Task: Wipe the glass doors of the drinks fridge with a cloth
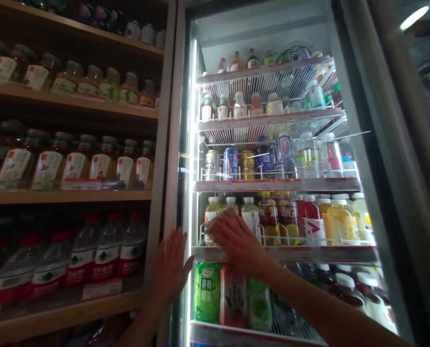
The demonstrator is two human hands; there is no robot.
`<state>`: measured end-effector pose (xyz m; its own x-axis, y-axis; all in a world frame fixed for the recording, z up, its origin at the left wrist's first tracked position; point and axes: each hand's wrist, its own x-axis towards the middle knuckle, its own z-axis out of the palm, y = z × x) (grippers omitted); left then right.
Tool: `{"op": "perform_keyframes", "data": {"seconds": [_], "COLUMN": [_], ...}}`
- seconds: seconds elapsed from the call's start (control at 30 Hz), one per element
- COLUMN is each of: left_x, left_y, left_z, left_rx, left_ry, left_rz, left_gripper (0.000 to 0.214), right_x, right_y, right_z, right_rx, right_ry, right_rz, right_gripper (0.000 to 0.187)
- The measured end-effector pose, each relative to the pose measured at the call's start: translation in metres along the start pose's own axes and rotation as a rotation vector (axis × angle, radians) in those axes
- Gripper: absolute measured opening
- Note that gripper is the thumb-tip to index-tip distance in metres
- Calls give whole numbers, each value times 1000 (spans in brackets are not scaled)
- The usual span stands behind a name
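My left hand [171,265] lies flat on the upright metal frame [169,144] at the left side of a lit drinks fridge, fingers stretched and thumb spread. Holding nothing that I can see, my right hand [235,241] reaches across the fridge front, slightly blurred, with its fingers extended. Behind it, on the fourth shelf down, stand pale-labelled bottles [251,214]; the hand partly covers them. Whether it touches the glass or hovers before it, I cannot tell. Below are a green drink bottle [207,294] and a red one [233,299], the latter partly behind my right hand.
Cans [230,164] and small bottles fill the fridge's upper wire shelves. Dark tea bottles [269,217] and juice bottles [341,219] stand to the right. Left of the frame, a wooden shelf [66,196] carries rows of bottles, with red-capped water bottles [106,250] lower down.
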<state>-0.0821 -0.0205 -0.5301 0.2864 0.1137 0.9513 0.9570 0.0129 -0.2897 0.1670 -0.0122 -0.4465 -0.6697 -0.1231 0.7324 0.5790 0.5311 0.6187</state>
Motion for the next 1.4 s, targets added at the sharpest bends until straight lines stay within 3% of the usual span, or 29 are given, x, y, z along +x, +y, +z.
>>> {"op": "perform_keyframes", "data": {"seconds": [0.07,0.17,0.23,0.3,0.4,0.47,0.6,0.7,0.83,0.87,1.03,1.1,1.2,1.27,1.4], "left_x": [-9,-17,-20,-23,-28,-29,-22,-15,-6,-4,11,15,21,28,43], "left_y": [-8,-16,-19,-21,-25,-29,-29,-17,9,16,49,62,77,87,108], "left_z": [-2,-4,-7,-10,-18,-24,-32,-32,-29,-28,-18,-15,-13,-13,-14], "left_rx": [23,19,12,10,21,36,58,43,-26,-49,-157,-190,-208,-215,-263], "left_ry": [-32,-53,-52,-57,-86,-107,-122,-124,-162,-170,-158,-141,-101,-66,9], "left_rz": [17,-6,-42,-55,-43,-50,-74,-76,-46,-37,-26,-29,-10,40,65], "left_gripper": [63,63,64,64,64,63,63,64,64,64,63,63,63,63,63], "right_x": [12,45,59,54,25,12,17,1,-48,-55,-60,-77,-113,-125,-115], "right_y": [-4,4,0,-20,-60,-70,-47,-40,-38,-30,23,21,4,5,39], "right_z": [4,9,16,26,38,39,28,18,9,5,-19,-24,-29,-35,-49], "right_rx": [20,-3,2,35,104,134,69,18,33,22,-88,-71,-13,-34,-173], "right_ry": [-10,75,91,52,-15,-41,12,27,-12,4,149,125,-22,-46,107], "right_rz": [-25,185,239,141,-114,-192,20,66,-159,-145,209,212,72,37,266], "right_gripper": [58,54,52,51,45,45,53,56,59,59,58,59,61,61,61]}}
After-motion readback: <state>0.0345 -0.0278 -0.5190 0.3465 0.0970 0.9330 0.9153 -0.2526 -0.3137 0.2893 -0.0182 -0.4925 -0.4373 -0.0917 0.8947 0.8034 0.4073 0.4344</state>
